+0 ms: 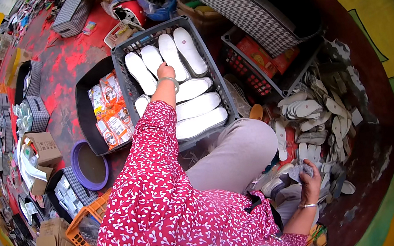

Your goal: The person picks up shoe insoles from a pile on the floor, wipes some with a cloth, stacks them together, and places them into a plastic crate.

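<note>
Inside plastic crate (226,95), oblong insoles (187,53), left hand (165,71) curled, right hand (311,185) cupped, grips unclear

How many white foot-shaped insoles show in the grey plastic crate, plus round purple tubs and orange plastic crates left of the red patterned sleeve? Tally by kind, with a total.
White foot-shaped insoles in the grey plastic crate: 8, taking the piece partly hidden by the left forearm as one
Round purple tubs: 1
Orange plastic crates: 1
Total: 10
</note>
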A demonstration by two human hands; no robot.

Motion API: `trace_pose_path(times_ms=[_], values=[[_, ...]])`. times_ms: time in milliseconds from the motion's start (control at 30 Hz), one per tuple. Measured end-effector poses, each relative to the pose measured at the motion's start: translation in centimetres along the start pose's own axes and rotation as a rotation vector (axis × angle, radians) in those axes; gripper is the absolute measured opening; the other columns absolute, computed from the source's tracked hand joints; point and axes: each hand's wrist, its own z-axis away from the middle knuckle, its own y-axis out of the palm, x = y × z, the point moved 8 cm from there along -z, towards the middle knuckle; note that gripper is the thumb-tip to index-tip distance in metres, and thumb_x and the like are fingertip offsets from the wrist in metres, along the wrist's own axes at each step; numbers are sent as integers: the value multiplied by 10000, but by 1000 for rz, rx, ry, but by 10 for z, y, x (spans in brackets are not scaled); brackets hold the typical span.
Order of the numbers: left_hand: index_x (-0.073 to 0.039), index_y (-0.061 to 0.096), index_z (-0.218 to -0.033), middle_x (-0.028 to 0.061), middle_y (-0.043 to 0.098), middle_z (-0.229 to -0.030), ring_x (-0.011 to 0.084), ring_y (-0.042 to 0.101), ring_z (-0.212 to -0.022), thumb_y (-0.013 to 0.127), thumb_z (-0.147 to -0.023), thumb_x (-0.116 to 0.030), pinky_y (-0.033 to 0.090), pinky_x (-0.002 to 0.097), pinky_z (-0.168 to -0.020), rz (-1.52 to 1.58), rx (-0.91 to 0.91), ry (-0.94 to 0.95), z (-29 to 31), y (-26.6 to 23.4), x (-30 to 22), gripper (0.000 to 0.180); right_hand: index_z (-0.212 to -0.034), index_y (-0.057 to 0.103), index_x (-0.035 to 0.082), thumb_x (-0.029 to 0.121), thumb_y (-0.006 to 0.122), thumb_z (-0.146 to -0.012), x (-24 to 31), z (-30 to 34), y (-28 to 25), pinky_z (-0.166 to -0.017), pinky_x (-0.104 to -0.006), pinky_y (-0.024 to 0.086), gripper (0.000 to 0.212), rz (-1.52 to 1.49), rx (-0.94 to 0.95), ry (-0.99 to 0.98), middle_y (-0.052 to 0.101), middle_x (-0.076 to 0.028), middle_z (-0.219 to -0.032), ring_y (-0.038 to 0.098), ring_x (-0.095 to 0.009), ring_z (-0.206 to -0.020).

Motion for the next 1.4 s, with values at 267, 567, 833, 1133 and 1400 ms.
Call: trace_pose_path(times_ms=[267, 567, 833, 1133, 1400], values=[[41, 423, -1267, 262, 403, -1302, 351, 328, -1262, 469, -794, -155, 192, 378, -1101, -808, -48, 690, 38, 3, -89, 514, -1119, 571, -11, -60, 525, -646, -4, -2, -8, -616, -195, 425, 478, 58, -21, -3, 587, -28, -853, 541, -98, -689], [80, 332, -1299, 311, 340, -1329, 394, 306, -1273, 377, -773, -28, 248, 383, -1075, -929, 323, 634, 18, 11, -30, 539, -1082, 585, -10, -119, 501, -646, -16, 31, -3, -779, -247, 476, 457, -131, -30, 81, 635, -91, -977, 617, -163, -860], [34, 198, -1382, 222, 296, -1403, 335, 357, -1266, 409, -820, -97, 316, 334, -1040, -1181, 673, 358, -42, 3, -19, 614, -1070, 545, -47, -57, 442, -625, -5, 37, -32, -835, -330, 486, 457, -604, -180, -79, 620, -118, -973, 613, -238, -877], [-27, 615, -1069, 198, 620, -1028, 333, 592, -954, 474, -847, -199, 452, 380, -846, -658, 483, 838, 128, 25, -183, 314, -1037, 557, 13, 235, 494, -838, 20, 56, -116, -792, -383, 468, 305, -1158, -454, -384, 596, -109, -877, 579, -261, -854], [-5, 603, -1077, 155, 631, -1023, 260, 601, -973, 537, -853, -135, 459, 319, -842, -588, 1253, 1212, 384, 153, -279, 267, -856, 542, 56, 294, 400, -911, 16, 40, -104, -582, -336, 420, 283, -1203, 108, -408, 489, -65, -614, 443, -184, -585]])
